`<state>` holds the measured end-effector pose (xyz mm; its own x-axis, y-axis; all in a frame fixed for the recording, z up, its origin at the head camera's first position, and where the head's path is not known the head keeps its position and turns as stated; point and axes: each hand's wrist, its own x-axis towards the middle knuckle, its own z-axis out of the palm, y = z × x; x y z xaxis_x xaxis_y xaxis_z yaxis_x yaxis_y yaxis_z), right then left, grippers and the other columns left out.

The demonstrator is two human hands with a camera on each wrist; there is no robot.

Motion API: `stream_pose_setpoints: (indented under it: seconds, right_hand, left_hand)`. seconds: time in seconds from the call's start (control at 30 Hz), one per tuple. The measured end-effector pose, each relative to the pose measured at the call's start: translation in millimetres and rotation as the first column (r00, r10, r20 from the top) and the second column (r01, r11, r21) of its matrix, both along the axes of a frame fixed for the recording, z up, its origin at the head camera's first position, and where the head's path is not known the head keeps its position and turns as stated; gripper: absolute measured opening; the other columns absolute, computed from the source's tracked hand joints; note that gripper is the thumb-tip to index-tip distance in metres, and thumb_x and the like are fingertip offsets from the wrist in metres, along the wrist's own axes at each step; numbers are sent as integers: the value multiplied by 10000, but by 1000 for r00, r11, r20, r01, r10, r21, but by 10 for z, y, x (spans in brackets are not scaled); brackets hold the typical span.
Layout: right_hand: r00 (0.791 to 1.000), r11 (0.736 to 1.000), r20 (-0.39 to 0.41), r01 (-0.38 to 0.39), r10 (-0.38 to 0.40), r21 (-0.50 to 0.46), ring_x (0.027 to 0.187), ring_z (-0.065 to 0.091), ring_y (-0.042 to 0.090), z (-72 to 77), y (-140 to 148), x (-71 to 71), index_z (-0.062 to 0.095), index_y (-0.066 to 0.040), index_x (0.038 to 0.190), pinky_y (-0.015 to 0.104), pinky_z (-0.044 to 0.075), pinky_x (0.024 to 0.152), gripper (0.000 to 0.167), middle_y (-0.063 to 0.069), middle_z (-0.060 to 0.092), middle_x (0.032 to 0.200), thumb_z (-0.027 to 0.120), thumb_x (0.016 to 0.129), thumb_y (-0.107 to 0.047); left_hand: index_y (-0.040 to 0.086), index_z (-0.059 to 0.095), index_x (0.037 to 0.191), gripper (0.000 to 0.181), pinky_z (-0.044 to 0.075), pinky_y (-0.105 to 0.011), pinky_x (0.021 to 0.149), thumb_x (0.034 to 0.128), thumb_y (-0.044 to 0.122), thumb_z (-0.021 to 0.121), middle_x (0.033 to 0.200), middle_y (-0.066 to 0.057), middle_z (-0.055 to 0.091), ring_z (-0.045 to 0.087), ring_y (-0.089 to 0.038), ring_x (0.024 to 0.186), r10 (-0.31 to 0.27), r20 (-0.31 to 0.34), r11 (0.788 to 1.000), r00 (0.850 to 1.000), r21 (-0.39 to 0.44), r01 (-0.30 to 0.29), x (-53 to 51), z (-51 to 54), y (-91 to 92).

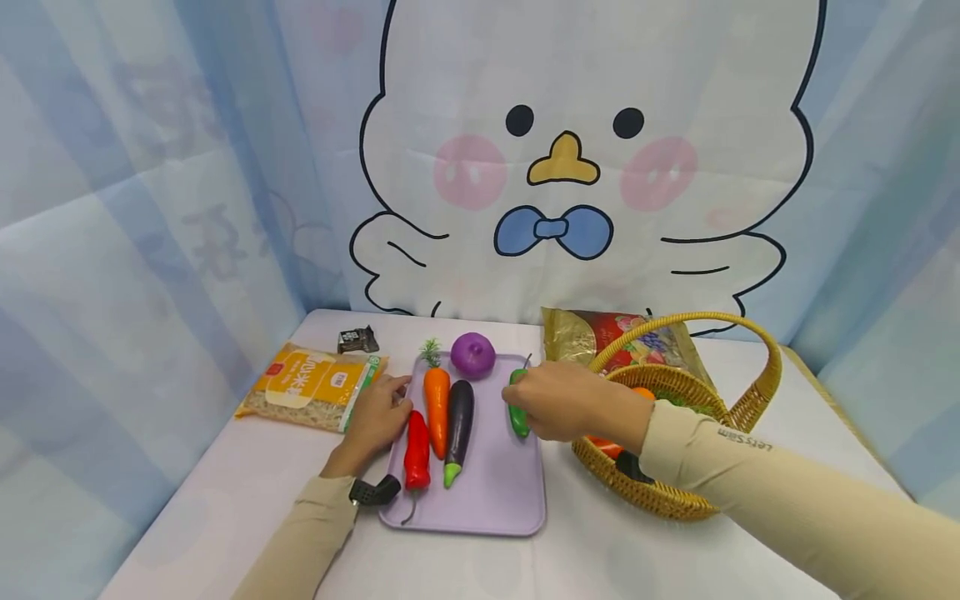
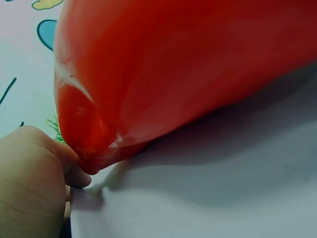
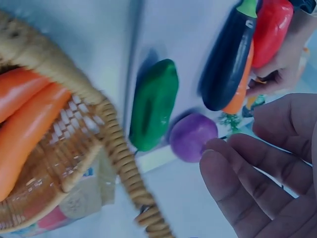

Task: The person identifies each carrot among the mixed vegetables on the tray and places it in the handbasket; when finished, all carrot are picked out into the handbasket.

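Observation:
A lilac tray [image 1: 506,492] holds a red pepper [image 1: 417,454], a carrot [image 1: 437,408], an eggplant [image 1: 459,421], a purple onion [image 1: 473,356] and a green pepper [image 3: 155,105]. My left hand [image 1: 377,417] rests at the tray's left edge, its fingers by the red pepper's tip. In the left wrist view that hand [image 2: 34,173] is partly behind the large red pepper [image 2: 163,64]. Above the right side of the tray, my right hand [image 1: 558,400] partly covers the green pepper in the head view. The right wrist view shows its relaxed fingers [image 3: 262,173] apart from the pepper, holding nothing.
Right of the tray stands a wicker basket [image 1: 652,496] with a tall handle, carrots [image 3: 29,124] inside. Behind it lies a red and gold bag [image 1: 592,333]. A yellow grain bag [image 1: 311,387] and a small dark packet [image 1: 357,340] lie at the left.

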<state>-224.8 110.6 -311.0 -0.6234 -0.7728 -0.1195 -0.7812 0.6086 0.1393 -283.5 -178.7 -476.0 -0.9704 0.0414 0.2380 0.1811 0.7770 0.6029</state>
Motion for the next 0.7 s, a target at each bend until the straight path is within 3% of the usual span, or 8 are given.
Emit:
stream_pose_setpoints:
  seconds: [0.4, 0.7]
  right_hand:
    - [999, 998, 12, 50, -50, -46, 904, 633, 181, -133, -293, -204, 710, -122, 1133, 335, 562, 778, 227, 15, 704, 1015, 672, 910, -114]
    - [998, 994, -20, 60, -62, -89, 1002, 639, 211, -318, -457, -315, 700, -124, 1203, 368, 549, 896, 292, 33, 699, 1100, 694, 915, -170]
  left_hand:
    - [27, 655, 1325, 445, 483, -375, 777, 893, 123, 612, 1037, -96, 653, 554, -225, 846, -8, 13, 1000, 1000, 15, 8, -7, 23, 13]
    - [38, 657, 1328, 441, 529, -413, 828, 899, 135, 624, 1007, -97, 654, 585, -250, 888, 9, 25, 1000, 1000, 15, -10, -13, 9, 10]
